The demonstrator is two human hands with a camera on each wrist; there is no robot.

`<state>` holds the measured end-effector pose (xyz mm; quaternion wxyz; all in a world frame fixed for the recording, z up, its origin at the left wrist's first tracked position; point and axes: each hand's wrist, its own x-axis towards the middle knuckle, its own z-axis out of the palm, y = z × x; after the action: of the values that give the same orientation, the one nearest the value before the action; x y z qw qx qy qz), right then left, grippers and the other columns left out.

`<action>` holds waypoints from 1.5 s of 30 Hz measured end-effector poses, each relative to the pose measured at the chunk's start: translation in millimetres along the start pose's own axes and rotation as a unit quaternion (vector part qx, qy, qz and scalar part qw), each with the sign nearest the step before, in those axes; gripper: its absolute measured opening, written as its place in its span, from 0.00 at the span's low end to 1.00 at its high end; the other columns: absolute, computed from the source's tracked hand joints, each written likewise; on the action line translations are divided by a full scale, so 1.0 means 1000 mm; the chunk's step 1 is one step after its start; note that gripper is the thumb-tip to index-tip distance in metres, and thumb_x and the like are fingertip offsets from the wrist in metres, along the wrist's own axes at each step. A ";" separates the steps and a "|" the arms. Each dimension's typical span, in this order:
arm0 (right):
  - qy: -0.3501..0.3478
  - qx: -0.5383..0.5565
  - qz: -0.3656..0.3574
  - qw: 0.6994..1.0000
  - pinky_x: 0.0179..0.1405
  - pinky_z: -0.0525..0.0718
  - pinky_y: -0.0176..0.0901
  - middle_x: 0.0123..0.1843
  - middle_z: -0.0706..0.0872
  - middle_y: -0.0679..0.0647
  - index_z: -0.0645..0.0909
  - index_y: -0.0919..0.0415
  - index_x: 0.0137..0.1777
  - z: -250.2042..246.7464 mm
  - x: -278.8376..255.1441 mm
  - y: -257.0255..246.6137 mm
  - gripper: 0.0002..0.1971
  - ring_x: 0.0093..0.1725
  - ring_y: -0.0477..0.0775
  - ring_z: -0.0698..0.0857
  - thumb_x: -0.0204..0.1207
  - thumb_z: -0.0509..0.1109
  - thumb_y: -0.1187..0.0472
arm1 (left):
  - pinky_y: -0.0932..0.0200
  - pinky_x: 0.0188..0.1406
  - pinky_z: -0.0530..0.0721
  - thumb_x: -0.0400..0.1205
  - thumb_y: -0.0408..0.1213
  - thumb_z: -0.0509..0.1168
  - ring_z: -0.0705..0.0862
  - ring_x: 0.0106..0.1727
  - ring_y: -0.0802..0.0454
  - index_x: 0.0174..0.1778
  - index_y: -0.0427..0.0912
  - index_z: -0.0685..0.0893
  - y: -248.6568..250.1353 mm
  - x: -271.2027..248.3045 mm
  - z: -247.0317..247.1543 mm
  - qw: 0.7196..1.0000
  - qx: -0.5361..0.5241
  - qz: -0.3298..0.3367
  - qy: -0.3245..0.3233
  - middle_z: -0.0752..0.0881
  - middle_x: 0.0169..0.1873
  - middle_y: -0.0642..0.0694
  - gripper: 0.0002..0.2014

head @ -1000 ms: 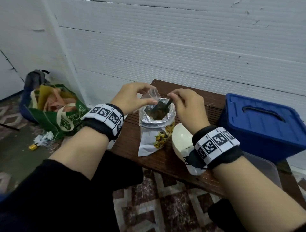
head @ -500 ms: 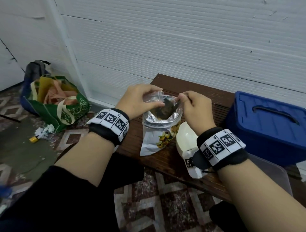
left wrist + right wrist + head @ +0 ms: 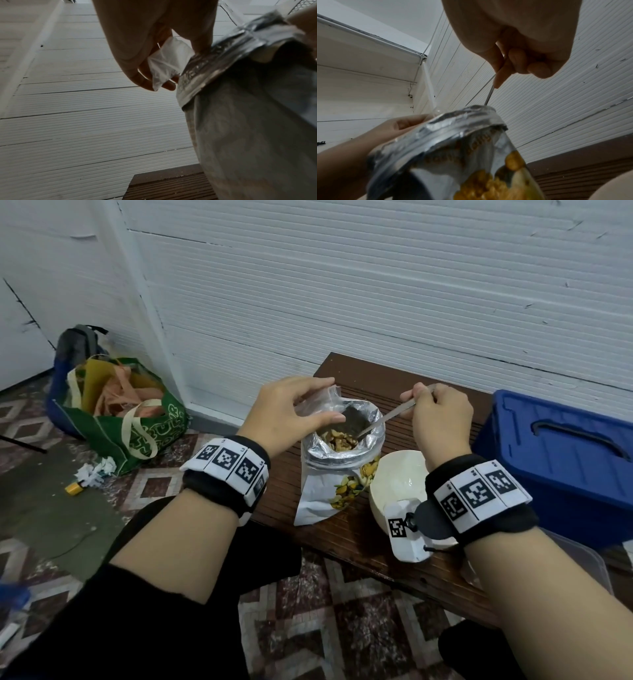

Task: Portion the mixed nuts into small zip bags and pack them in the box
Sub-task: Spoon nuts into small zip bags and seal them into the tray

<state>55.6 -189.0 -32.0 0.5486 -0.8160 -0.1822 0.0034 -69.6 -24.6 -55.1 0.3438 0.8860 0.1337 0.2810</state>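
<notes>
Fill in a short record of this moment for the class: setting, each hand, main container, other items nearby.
setting: dark slatted wooden bench against a white ribbed wall
left hand: pinches a small clear zip bag at the rim of the nut pouch
right hand: grips a metal spoon, its bowl down inside the pouch
nut pouch: foil, upright, open, mixed nuts visible inside
bowl: white, right of the pouch
box: blue, lid on, at the far right
floor: green tote bag, crumpled paper
</notes>
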 end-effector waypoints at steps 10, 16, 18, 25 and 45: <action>0.043 0.008 0.003 0.999 0.36 0.75 0.31 0.41 0.87 0.55 0.82 0.53 0.38 -0.007 0.012 -0.014 0.16 0.41 0.48 0.83 0.85 0.57 0.57 | 0.87 0.46 0.69 0.66 0.51 0.79 0.76 0.46 0.81 0.53 0.62 0.81 0.001 0.001 -0.016 0.998 -0.002 -0.057 -0.022 0.80 0.43 0.70 0.21; 0.057 0.019 0.002 0.998 0.37 0.75 0.29 0.37 0.86 0.53 0.83 0.57 0.41 -0.016 0.020 -0.021 0.16 0.37 0.42 0.81 0.85 0.57 0.59 | 0.79 0.46 0.68 0.66 0.55 0.78 0.78 0.49 0.75 0.44 0.59 0.84 0.005 0.006 -0.028 0.992 0.016 -0.074 -0.099 0.84 0.44 0.67 0.15; 0.058 0.024 0.005 0.998 0.37 0.74 0.30 0.36 0.85 0.51 0.82 0.55 0.38 -0.019 0.022 -0.023 0.16 0.35 0.40 0.79 0.85 0.57 0.59 | 0.77 0.44 0.69 0.65 0.57 0.78 0.79 0.50 0.71 0.43 0.62 0.83 0.008 0.009 -0.031 0.988 0.041 -0.071 -0.130 0.84 0.44 0.66 0.15; 0.063 0.034 0.010 0.997 0.35 0.74 0.34 0.35 0.85 0.49 0.81 0.53 0.36 -0.020 0.025 -0.027 0.17 0.31 0.40 0.77 0.85 0.57 0.59 | 0.57 0.54 0.81 0.57 0.69 0.71 0.82 0.51 0.58 0.53 0.55 0.88 0.012 0.016 -0.028 0.979 0.109 -0.051 -0.167 0.87 0.47 0.57 0.32; -0.037 0.098 -0.027 0.994 0.46 0.75 0.33 0.33 0.87 0.48 0.85 0.52 0.39 0.003 0.020 -0.021 0.16 0.36 0.39 0.82 0.85 0.59 0.57 | 0.65 0.50 0.77 0.62 0.65 0.72 0.80 0.50 0.59 0.49 0.53 0.87 0.017 0.017 -0.009 0.988 0.072 -0.032 -0.129 0.85 0.46 0.56 0.25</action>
<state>67.1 -173.4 -11.2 0.6186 -0.7524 -0.2234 0.0369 -60.6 -25.2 -31.5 0.3023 0.9325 0.1365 0.1426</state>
